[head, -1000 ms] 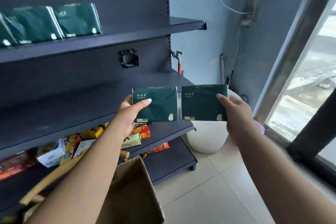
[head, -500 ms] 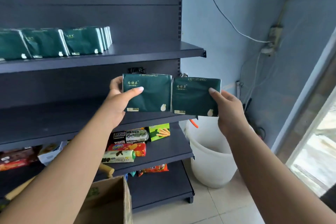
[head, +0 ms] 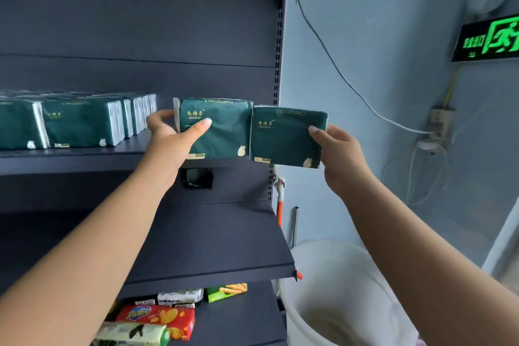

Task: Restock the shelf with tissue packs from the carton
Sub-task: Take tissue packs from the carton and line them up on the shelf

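Note:
My left hand point(head: 171, 132) grips a dark green tissue pack point(head: 222, 132) by its left edge, thumb across the front. My right hand point(head: 341, 149) pinches a second green tissue pack point(head: 283, 140) by its right edge. Both packs are upright, side by side, at the height of the upper shelf point(head: 84, 159), over its right end. A row of several matching tissue packs point(head: 81, 123) stands on that shelf to the left. The carton is out of view.
A bare dark shelf point(head: 219, 244) lies below the upper one. Snack packs point(head: 160, 317) sit on a lower shelf. A white bucket point(head: 337, 292) stands on the floor to the right, by the blue wall with a cable and a green exit sign point(head: 488, 39).
Both hands have risen with their packs from the middle shelf's height to the upper shelf. The view has tilted up; the carton has dropped out of sight.

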The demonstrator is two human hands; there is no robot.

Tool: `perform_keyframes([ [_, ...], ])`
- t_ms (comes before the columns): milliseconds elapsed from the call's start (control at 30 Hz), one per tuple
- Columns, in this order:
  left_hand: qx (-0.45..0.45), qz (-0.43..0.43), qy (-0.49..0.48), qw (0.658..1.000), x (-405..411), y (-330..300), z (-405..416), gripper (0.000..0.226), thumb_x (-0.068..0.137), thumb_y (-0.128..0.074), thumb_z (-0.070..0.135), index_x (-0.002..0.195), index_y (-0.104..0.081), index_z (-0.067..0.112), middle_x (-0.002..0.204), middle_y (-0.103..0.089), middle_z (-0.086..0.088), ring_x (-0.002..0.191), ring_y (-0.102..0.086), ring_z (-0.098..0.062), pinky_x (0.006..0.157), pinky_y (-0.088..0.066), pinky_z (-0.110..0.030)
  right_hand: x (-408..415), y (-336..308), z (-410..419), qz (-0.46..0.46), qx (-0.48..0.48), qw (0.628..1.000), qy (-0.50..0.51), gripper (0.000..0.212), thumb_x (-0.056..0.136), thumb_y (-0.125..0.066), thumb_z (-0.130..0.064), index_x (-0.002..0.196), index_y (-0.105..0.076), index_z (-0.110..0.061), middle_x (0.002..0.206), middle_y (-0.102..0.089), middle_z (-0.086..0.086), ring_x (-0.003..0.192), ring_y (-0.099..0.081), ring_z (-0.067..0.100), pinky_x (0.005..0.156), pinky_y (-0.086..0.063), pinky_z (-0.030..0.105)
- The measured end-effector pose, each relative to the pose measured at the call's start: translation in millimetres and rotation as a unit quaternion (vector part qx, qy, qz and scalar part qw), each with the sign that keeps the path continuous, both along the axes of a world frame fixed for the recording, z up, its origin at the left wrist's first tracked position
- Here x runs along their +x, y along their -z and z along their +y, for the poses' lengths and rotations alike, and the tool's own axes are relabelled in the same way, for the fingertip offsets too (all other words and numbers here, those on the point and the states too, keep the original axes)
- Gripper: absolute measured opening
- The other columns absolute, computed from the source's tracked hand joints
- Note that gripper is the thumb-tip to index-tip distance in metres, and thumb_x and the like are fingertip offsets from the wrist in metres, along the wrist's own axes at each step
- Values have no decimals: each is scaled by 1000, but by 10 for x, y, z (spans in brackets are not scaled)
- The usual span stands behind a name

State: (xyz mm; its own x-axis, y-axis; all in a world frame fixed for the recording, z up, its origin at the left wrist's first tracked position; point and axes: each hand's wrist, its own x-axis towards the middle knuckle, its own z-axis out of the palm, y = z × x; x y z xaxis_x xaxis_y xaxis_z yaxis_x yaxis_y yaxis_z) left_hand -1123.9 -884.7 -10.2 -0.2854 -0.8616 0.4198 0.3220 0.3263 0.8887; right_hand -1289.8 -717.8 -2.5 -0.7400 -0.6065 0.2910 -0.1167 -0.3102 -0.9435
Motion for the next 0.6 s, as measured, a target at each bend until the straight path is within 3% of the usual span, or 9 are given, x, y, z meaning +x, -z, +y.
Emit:
perform_keyframes([
  [100,-3,-23,-14,1000,-222,-34,-172,44,76,-76,19,91,-35,29,111,-58,-3,107,-58,-20,96,-46,-36,-254,-57,-223,8,8,1000,-14,20,95,-50,-9,78,-59,-13,74,-62,0,62,-58,11,50,-48,19],
  [200,-6,-51,-34,998,-392,-100,-367,37,80,-71,16,106,-45,18,114,-60,-7,104,-60,-19,94,-46,-33,-527,-93,-488,20,21,999,-36,19,94,-52,-8,77,-60,-8,69,-60,0,58,-58,11,56,-48,24],
  [300,5,-109,-30,994,-495,-187,-520,29,80,-70,11,106,-56,10,95,-69,1,84,-65,-11,80,-52,-27,-831,-101,-789,28,46,997,-58,19,93,-56,-11,74,-59,-12,72,-59,0,63,-55,11,58,-47,20],
  [367,16,-150,-26,988,-568,-212,-611,21,80,-69,8,96,-58,15,89,-68,2,77,-65,-11,77,-52,-31,-1030,-92,-1006,36,74,993,-83,6,89,-62,-16,89,-61,-10,88,-64,6,78,-59,17,78,-52,28],
  [400,24,-171,-31,985,-591,-220,-661,24,80,-69,7,99,-57,16,93,-67,-1,81,-65,-15,81,-51,-35,-1122,-81,-1108,39,94,990,-93,9,88,-64,-18,93,-60,-12,97,-64,9,86,-59,20,89,-50,36],
  [467,39,-194,-40,979,-640,-223,-759,32,80,-68,4,108,-57,12,100,-66,-5,88,-63,-20,85,-49,-37,-1265,-91,-1275,45,122,983,-131,8,87,-65,-15,91,-59,-11,105,-65,20,93,-59,22,97,-46,42],
  [533,59,-198,-57,977,-692,-240,-876,30,80,-67,0,107,-57,11,99,-66,-5,87,-63,-18,78,-52,-30,-1412,-131,-1438,48,138,973,-181,6,89,-62,-9,86,-57,-6,104,-64,27,97,-62,22,97,-48,41],
  [600,75,-194,-78,975,-715,-248,-973,24,81,-65,-2,96,-56,14,93,-65,-2,80,-62,-13,66,-52,-24,-1545,-171,-1591,56,146,960,-233,13,91,-58,-5,78,-57,-8,91,-66,16,83,-62,18,84,-52,29],
])
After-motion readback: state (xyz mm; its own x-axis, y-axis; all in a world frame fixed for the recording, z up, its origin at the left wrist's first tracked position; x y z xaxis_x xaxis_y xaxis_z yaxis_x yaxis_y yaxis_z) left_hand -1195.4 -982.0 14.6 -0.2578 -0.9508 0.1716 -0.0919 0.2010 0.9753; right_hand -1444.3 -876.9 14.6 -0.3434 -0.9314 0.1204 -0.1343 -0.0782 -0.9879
